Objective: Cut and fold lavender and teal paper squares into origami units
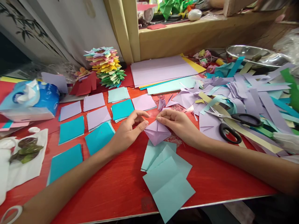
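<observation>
A folded lilac paper (157,133) is at the middle of the red table, held up between both hands. My right hand (174,122) pinches its top edge between thumb and fingers. My left hand (134,125) touches or nearly touches its left corner, with thumb and index finger close together; whether they grip the paper is hard to tell. Just below lie several light green paper squares (169,186), overlapping, one reaching past the table's front edge. Small folded lilac pieces (161,104) rest behind the hands.
Stacks of teal squares (71,130) and lilac squares (98,116) stand left. Scissors (233,119) lie among paper strips (268,105) at the right. Behind are a layered paper stack (107,67), large lilac sheets (161,70) and a metal bowl (257,53). A tissue pack (29,99) sits far left.
</observation>
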A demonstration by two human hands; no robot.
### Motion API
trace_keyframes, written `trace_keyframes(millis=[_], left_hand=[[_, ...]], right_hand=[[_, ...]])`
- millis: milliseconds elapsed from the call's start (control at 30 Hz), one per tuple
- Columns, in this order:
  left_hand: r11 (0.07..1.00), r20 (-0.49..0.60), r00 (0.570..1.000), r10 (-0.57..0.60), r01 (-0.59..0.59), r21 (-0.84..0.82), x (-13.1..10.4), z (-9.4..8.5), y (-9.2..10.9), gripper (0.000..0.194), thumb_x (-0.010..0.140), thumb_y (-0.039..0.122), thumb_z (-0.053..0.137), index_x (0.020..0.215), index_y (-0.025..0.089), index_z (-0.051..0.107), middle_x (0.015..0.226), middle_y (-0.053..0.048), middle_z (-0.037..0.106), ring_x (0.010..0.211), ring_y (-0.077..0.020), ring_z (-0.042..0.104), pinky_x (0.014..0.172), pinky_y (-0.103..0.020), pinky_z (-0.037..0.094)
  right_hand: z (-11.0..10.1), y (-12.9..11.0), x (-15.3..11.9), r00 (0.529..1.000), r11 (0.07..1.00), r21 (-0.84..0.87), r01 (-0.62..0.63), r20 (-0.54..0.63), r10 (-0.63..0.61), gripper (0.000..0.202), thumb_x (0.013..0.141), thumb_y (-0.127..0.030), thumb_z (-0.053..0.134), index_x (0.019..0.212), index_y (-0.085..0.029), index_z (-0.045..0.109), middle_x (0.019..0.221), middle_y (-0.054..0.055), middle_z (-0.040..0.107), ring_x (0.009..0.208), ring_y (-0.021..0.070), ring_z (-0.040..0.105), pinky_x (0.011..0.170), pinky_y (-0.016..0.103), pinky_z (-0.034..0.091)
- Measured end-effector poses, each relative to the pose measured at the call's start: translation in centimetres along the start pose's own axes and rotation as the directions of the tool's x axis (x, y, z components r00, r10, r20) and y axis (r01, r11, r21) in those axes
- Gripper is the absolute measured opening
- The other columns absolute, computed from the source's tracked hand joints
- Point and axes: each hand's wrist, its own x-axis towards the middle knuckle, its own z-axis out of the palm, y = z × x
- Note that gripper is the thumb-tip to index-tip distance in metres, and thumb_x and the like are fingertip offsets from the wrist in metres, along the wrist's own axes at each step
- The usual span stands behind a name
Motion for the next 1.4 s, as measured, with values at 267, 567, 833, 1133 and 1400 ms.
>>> trace_keyframes(millis=[267,567,833,1133,1400], left_hand=[[1.0,-0.009,1.0,0.003,-0.003,0.01,0.2,0.1,-0.2,0.024,0.08,0.03,0.057,0.103,0.024,0.057,0.082,0.001,0.057,0.077,-0.0114,0.053,0.074,-0.023,0.042],[0.985,-0.213,0.974,-0.071,0.035,-0.169,0.5,-0.2,-0.7,0.024,0.077,0.032,0.06,0.098,0.02,0.058,0.065,0.003,0.058,0.058,-0.0107,0.057,0.066,-0.026,0.047],[0.974,-0.086,0.995,-0.056,0.035,-0.226,0.5,0.0,-0.7,0.016,0.077,0.029,0.06,0.089,0.017,0.058,0.073,0.001,0.063,0.06,-0.0109,0.06,0.063,-0.025,0.05],[0.935,-0.135,0.991,-0.026,-0.024,-0.355,0.6,-0.1,-0.8,0.009,0.077,0.022,0.06,0.084,0.02,0.066,0.076,0.001,0.064,0.063,-0.0107,0.061,0.063,-0.025,0.053],[0.915,-0.163,0.984,-0.076,0.004,-0.403,0.6,-0.2,-0.8,0.014,0.078,0.021,0.056,0.068,0.018,0.066,0.075,0.0,0.063,0.072,-0.0128,0.061,0.069,-0.027,0.053]], right_hand=[[0.1,-0.3,0.0,1.0,0.995,0.099,0.0,0.012,-0.001,0.021,0.085,-0.036,0.05,0.089,-0.016,0.057,0.077,0.0,0.058,0.067,0.0098,0.051,0.058,0.022,0.039],[-0.1,-0.4,0.3,0.981,0.955,0.282,-0.098,0.19,0.045,0.028,0.079,-0.031,0.06,0.102,-0.016,0.059,0.084,0.003,0.066,0.071,0.0126,0.064,0.07,0.027,0.053],[0.0,-0.2,0.3,0.989,0.962,0.265,-0.073,0.143,0.036,0.013,0.08,-0.027,0.058,0.087,-0.017,0.061,0.072,0.0,0.063,0.062,0.0111,0.063,0.061,0.025,0.054],[-0.2,0.1,0.3,0.992,0.938,0.346,0.0,0.117,-0.044,0.019,0.081,-0.018,0.052,0.093,-0.019,0.067,0.084,0.002,0.068,0.069,0.0111,0.065,0.069,0.027,0.054],[-0.2,-0.1,0.2,0.995,0.958,0.287,0.019,0.084,-0.045,0.022,0.078,-0.011,0.05,0.082,-0.019,0.07,0.08,0.0,0.069,0.07,0.01,0.064,0.074,0.026,0.052]])
